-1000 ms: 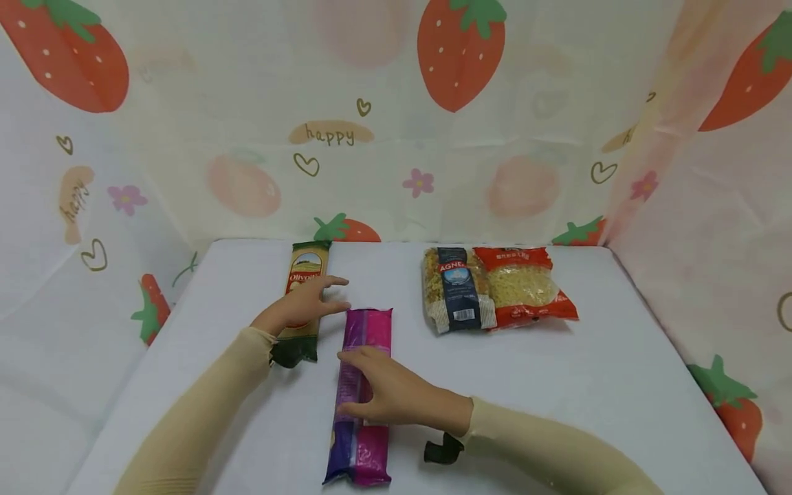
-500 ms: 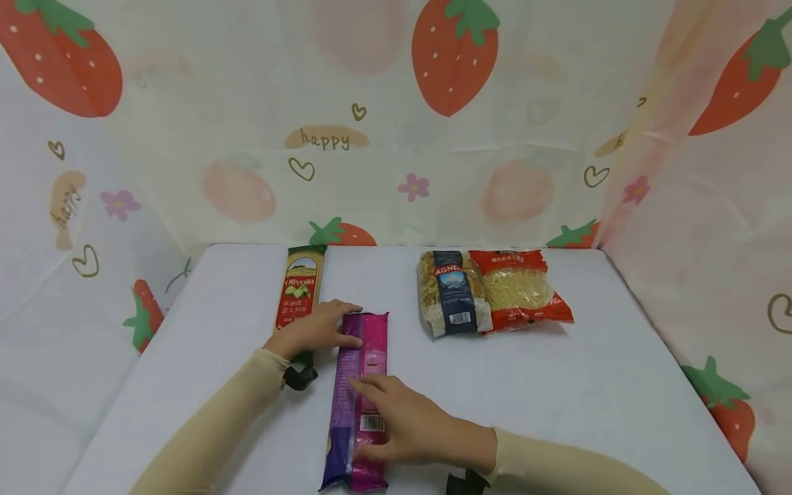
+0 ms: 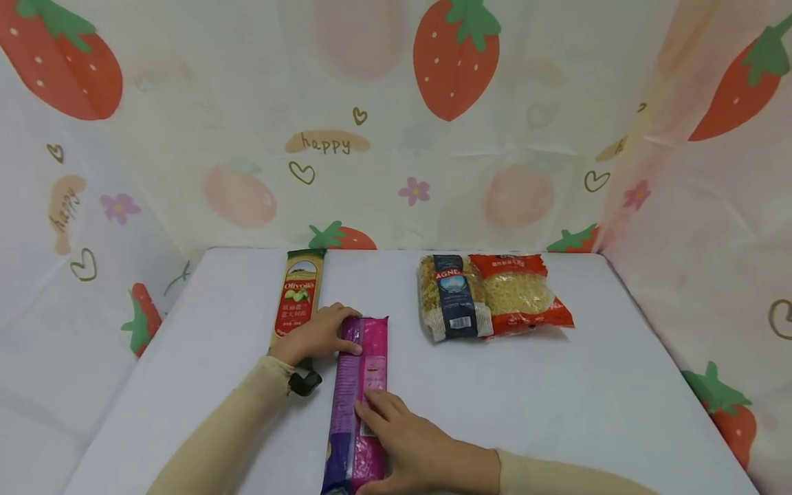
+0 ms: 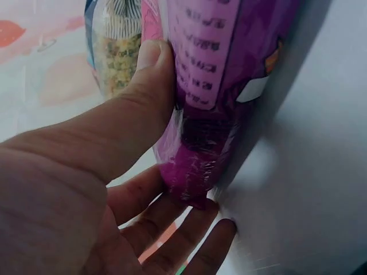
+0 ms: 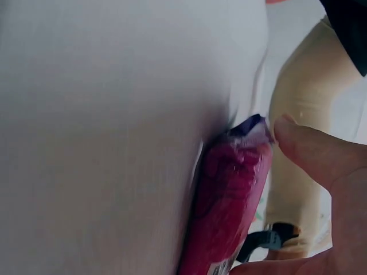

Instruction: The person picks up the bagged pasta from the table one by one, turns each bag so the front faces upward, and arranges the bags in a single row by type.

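Observation:
A long purple-and-pink packet (image 3: 348, 412) lies lengthwise on the white table. My left hand (image 3: 318, 335) holds its far end, the thumb (image 4: 150, 60) against the printed face and the fingers around the tip. My right hand (image 3: 427, 447) is spread over the near half, fingertips touching the top of the wrapper. In the right wrist view its thumb (image 5: 309, 143) is beside the near end; whether it touches is unclear. Behind my left hand lies a green-and-gold Olivoilà packet (image 3: 298, 295), its lower part hidden by the hand and wrist.
At the back right, a clear bag of pasta with a dark AGNESI-type label (image 3: 454, 295) leans against a red bag of pale pasta (image 3: 518, 292). White table (image 3: 526, 399) extends to the right and front. Strawberry-print cloth (image 3: 371, 89) walls the back and sides.
My left hand has come right and nearer, from over the Olivoilà packet to the purple-and-pink packet's far end. My right hand has moved nearer along that packet and lowered onto it.

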The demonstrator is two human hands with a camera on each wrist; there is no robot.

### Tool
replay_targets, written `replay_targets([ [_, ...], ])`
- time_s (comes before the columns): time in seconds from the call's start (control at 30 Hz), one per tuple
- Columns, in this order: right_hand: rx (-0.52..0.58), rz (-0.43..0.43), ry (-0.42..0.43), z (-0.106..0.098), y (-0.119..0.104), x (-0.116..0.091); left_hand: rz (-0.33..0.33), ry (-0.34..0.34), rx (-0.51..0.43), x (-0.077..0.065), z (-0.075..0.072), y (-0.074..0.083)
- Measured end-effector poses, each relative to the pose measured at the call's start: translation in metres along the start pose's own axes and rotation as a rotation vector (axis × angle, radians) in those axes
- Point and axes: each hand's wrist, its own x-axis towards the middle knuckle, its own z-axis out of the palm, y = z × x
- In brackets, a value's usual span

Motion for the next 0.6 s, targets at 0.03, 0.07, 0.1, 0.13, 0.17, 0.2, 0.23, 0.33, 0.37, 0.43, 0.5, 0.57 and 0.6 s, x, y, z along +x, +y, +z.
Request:
replay_targets([
  [0.03, -0.008, 0.002, -0.007, 0.000, -0.001, 0.000, 0.001, -0.002, -0.001, 0.000, 0.000, 0.000],
  [0.07, -0.016, 0.004, -0.014, 0.001, -0.002, 0.000, 0.003, -0.004, -0.002, 0.000, 0.000, 0.000],
  [0.1, -0.020, 0.008, -0.021, 0.002, -0.003, 0.000, 0.004, -0.008, -0.006, 0.001, 0.000, 0.000],
  [0.13, -0.020, 0.009, -0.029, 0.002, -0.003, 0.001, 0.001, -0.012, -0.011, 0.001, 0.000, 0.000],
  [0.17, -0.018, 0.013, -0.038, 0.002, -0.004, 0.001, 0.000, -0.017, -0.014, 0.000, -0.001, 0.000],
  [0.2, -0.012, 0.018, -0.047, 0.003, -0.004, 0.001, -0.002, -0.021, -0.014, 0.000, -0.001, 0.001],
  [0.23, -0.003, 0.022, -0.056, 0.003, -0.005, 0.001, -0.006, -0.025, -0.016, 0.000, -0.001, 0.001],
  [0.33, -0.004, 0.028, -0.071, 0.005, -0.006, 0.002, -0.014, -0.028, -0.016, 0.000, -0.001, 0.002],
  [0.37, -0.017, 0.026, -0.070, 0.006, -0.007, 0.002, -0.016, -0.026, -0.014, 0.000, -0.001, 0.002],
  [0.43, -0.068, 0.019, -0.057, 0.007, -0.008, 0.003, -0.021, -0.021, -0.010, 0.000, -0.001, 0.001],
  [0.5, -0.139, 0.009, -0.035, 0.008, -0.010, 0.003, -0.022, -0.017, -0.005, 0.001, -0.001, 0.001],
  [0.57, -0.200, 0.006, -0.017, 0.008, -0.013, 0.004, -0.026, -0.015, -0.005, 0.001, -0.001, 0.000],
  [0.6, -0.228, 0.009, -0.011, 0.008, -0.014, 0.004, -0.026, -0.014, -0.003, 0.001, -0.001, 0.000],
])
